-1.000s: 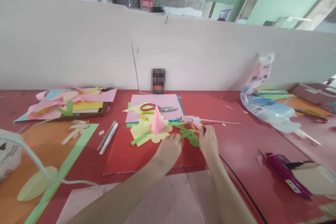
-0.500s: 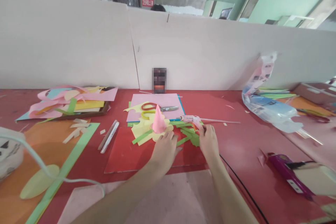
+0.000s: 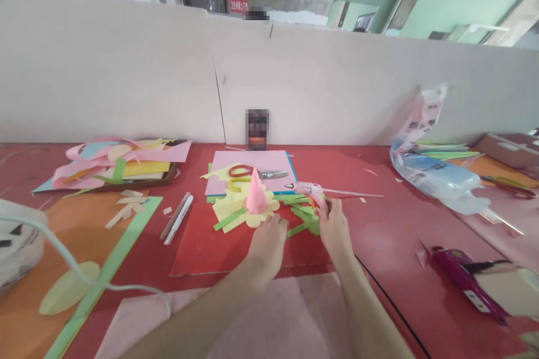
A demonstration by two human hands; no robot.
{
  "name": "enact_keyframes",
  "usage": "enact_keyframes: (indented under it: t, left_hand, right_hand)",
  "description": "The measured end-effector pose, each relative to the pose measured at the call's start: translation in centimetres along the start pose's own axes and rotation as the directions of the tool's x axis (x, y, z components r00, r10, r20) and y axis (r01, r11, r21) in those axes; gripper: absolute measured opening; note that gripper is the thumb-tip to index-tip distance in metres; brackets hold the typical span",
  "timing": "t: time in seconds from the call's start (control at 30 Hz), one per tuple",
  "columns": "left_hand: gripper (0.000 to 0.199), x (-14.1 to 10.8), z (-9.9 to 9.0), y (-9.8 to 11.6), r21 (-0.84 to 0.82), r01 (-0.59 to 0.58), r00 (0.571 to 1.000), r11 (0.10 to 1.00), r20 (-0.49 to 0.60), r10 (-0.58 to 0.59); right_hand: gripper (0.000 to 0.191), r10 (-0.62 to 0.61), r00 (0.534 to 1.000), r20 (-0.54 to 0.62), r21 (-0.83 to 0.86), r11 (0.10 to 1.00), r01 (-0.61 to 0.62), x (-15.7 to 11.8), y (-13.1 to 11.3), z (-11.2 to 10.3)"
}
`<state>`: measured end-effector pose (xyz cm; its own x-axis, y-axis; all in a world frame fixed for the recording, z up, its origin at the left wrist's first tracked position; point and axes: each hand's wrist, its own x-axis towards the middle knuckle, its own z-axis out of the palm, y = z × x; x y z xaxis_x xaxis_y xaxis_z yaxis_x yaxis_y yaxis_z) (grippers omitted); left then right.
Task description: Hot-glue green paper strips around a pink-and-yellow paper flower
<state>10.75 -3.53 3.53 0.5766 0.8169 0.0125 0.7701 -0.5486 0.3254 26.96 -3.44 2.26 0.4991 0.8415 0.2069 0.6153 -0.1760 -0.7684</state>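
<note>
My right hand [image 3: 336,231] is wrapped round the handle of a pink hot glue gun [image 3: 307,188]. Its nozzle points left, and a long glue stick [image 3: 353,193] sticks out of its back. My left hand [image 3: 268,244] is closed, fingers curled together, just below the yellow scalloped paper piece [image 3: 255,221]; what the fingertips pinch, if anything, is hidden. On that yellow paper stands a pink paper cone [image 3: 256,197], point up. Green paper strips [image 3: 305,216] lie between my hands, over a red sheet [image 3: 210,249].
Scissors [image 3: 272,174] lie on a pink sheet [image 3: 236,158] behind the cone. Two pens [image 3: 179,219], a tray of paper scraps [image 3: 126,162] and a pale cable [image 3: 122,288] are at left. To the right are a plastic bag [image 3: 442,179] and a purple power strip [image 3: 467,283].
My left hand has drawn back slightly from the cone, and its thumb has tucked in towards the fingers. The right hand keeps the glue gun in nearly the same place.
</note>
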Motion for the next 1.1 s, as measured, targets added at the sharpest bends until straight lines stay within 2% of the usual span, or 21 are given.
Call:
enact_keyframes:
  t: [0.1,0.23,0.4,0.6,0.8,0.93,1.1]
  left_hand:
    - [0.015,0.1,-0.4,0.3,0.008,0.054,0.999,0.999,-0.002,-0.054]
    - [0.018,0.0,-0.7,0.7,0.001,0.052,0.999,0.999,0.013,-0.052]
    - [0.024,-0.6,-0.7,1.5,0.114,0.031,0.998,0.993,0.053,-0.037]
    - [0.029,-1.8,-0.3,1.5,0.236,-0.128,0.990,0.963,0.082,0.112]
    - [0.021,-0.6,-0.1,0.0,0.340,-0.353,0.936,0.872,0.130,0.328]
    - [0.020,0.0,-0.2,-0.6,0.387,-0.406,0.911,0.828,0.103,0.399]
    - [0.022,-0.3,0.0,-0.8,0.426,-0.422,0.897,0.801,0.066,0.438]
  right_hand:
    - [0.032,-0.004,1.000,0.001,-0.038,0.999,0.004,0.0,0.1,0.1]
    - [0.032,0.005,1.000,0.003,-0.041,0.999,-0.005,0.2,0.3,0.2]
    - [0.031,0.007,1.000,-0.005,-0.032,0.999,-0.007,0.2,0.3,0.2]
    - [0.033,0.001,1.000,-0.006,-0.011,1.000,-0.001,0.2,0.3,0.3]
    - [0.034,0.029,1.000,-0.003,-0.019,0.999,-0.029,0.2,0.4,0.4]
    - [0.034,0.037,0.999,-0.001,-0.026,0.999,-0.037,0.2,0.3,0.4]
    - [0.034,0.044,0.999,0.011,-0.020,0.999,-0.043,0.2,0.3,0.5]
